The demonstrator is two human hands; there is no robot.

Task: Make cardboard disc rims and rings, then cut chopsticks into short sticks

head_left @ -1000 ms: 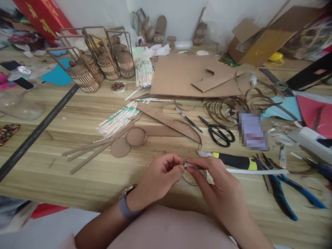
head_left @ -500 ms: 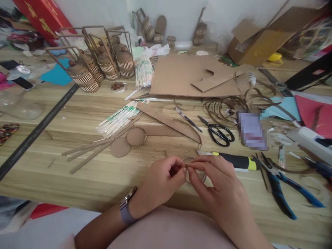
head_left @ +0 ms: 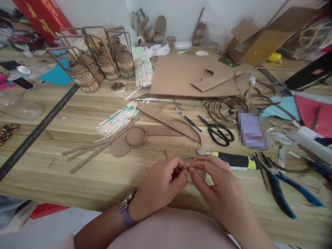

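Observation:
At the table's front, my left hand (head_left: 168, 180) and my right hand (head_left: 216, 181) meet fingertip to fingertip, both pinched closed. Between the tips shows a bit of a small brown piece (head_left: 188, 168); most of it is hidden by the fingers. Behind and under the fingers lies a thin pale ring (head_left: 204, 177), partly covered; whether the hands touch it I cannot tell. Just beyond my right hand rests a black and yellow utility knife (head_left: 233, 160), its blade pointing left. A watch sits on my left wrist.
Black scissors (head_left: 221, 133), a pen (head_left: 188, 119) and blue-handled pliers (head_left: 281, 186) lie around. To the left are cardboard discs (head_left: 120, 147), strips (head_left: 88, 160) and bundled chopsticks (head_left: 119, 117). Farther back stand cardboard sheets (head_left: 176, 76) and several small handled baskets (head_left: 84, 77).
Both hands stay in nearly the same place. The fingertips have shifted very slightly, still pinched together around the small brown piece; nothing else on the table has moved.

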